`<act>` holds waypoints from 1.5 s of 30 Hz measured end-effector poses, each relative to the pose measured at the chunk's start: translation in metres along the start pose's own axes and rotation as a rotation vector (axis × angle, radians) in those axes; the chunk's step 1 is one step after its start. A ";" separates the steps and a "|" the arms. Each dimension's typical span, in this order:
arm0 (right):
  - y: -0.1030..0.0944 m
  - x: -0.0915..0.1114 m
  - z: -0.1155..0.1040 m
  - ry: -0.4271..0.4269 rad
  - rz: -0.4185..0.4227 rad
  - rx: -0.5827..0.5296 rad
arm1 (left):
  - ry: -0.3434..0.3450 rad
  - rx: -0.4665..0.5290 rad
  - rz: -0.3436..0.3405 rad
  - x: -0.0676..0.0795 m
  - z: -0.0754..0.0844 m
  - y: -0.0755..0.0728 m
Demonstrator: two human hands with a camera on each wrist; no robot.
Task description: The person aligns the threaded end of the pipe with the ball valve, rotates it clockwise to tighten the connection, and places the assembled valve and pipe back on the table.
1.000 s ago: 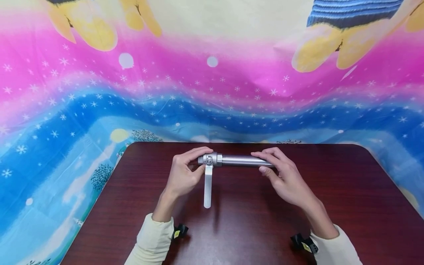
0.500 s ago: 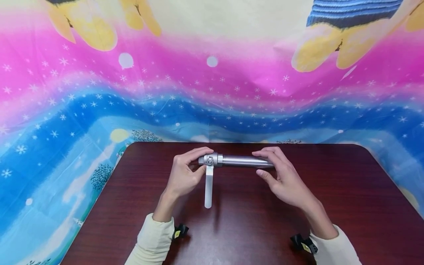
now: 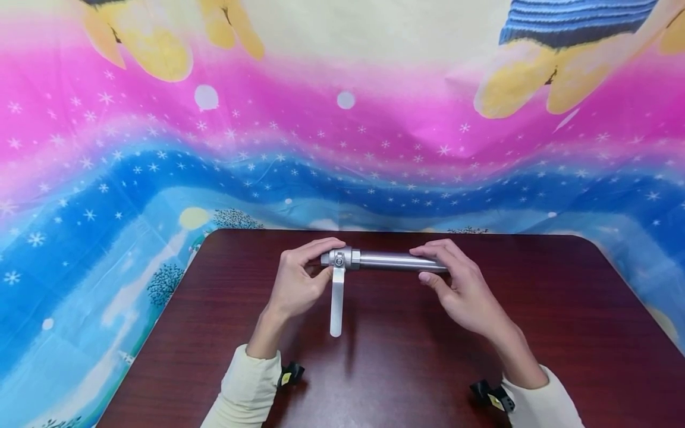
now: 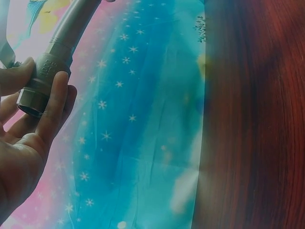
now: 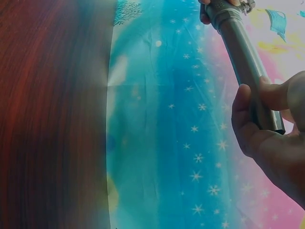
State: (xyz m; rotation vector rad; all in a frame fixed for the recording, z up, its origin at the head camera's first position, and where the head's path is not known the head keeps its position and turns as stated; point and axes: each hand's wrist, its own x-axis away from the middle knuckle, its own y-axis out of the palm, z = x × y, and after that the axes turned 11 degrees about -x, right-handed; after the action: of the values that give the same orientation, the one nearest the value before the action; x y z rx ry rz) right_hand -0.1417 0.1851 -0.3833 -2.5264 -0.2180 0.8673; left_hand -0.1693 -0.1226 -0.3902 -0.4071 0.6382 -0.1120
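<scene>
left hand [image 3: 295,286] pinches one valve [image 3: 345,255], part-curled; right hand [image 3: 467,294] grips one pipe [image 3: 386,260] near its free end, also part-curled; valve and pipe joined, spanning between both grips; pipe smooth, round, shiny metal; valve metal, hex-ended; one flat lever [image 3: 336,304] just beside left grip; wood-grain table [image 3: 407,362] beneath

I'm looking forward and down toward the far edge of the wood-grain table [image 3: 385,368] through the head camera; both wrist cameras, close in, show that edge upright, sharing the steel pipe [image 5: 244,57].
</scene>
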 end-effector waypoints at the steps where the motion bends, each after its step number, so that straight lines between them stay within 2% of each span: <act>1: 0.000 0.000 0.000 0.005 -0.004 -0.003 | 0.001 0.000 0.001 0.000 0.000 0.000; 14: 0.000 0.001 0.000 0.057 -0.032 -0.051 | 0.002 -0.009 -0.001 0.000 0.001 -0.002; 21: 0.002 0.002 0.000 0.023 -0.034 0.019 | 0.023 -0.020 0.000 -0.001 0.000 0.000; 31: 0.001 0.001 0.002 -0.021 0.022 0.034 | 0.015 -0.014 -0.002 0.000 -0.001 0.000; 36: 0.001 0.000 0.002 -0.034 0.044 0.009 | 0.015 0.000 0.000 -0.001 -0.001 -0.001; 45: 0.001 -0.001 0.001 0.008 0.026 -0.055 | 0.012 0.001 0.005 -0.001 0.000 -0.001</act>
State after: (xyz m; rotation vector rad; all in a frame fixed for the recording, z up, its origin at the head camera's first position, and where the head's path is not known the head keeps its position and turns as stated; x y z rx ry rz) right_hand -0.1432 0.1840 -0.3837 -2.5881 -0.2095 0.8729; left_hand -0.1700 -0.1237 -0.3894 -0.4044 0.6514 -0.1098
